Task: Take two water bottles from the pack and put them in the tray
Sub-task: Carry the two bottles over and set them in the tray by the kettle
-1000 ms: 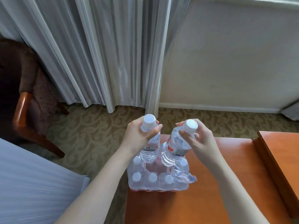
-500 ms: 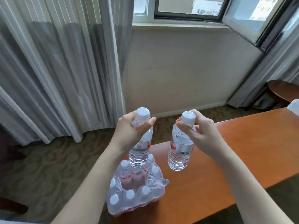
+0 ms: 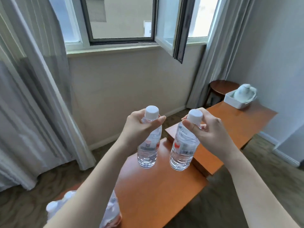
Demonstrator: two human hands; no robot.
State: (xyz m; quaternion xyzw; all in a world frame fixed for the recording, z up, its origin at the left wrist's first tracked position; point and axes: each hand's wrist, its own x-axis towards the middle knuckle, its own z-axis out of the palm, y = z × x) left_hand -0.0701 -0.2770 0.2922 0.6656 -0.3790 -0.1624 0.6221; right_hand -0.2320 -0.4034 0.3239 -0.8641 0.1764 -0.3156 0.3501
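Two clear plastic water bottles with white caps hang upright at frame centre above the orange wooden table: the left bottle pinched at its neck by the left hand, the right bottle likewise by the right hand. The shrink-wrapped pack sits bottom left; the white rectangular tray lies far right.

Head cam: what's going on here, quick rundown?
A person holds one water bottle in each hand by the neck, just under the cap: the left hand has the left bottle, the right hand the right bottle. Both hang upright in the air above the orange table. The pack sits at the near left corner. The white tray, already holding a white object, is at the far right, not yet reached.
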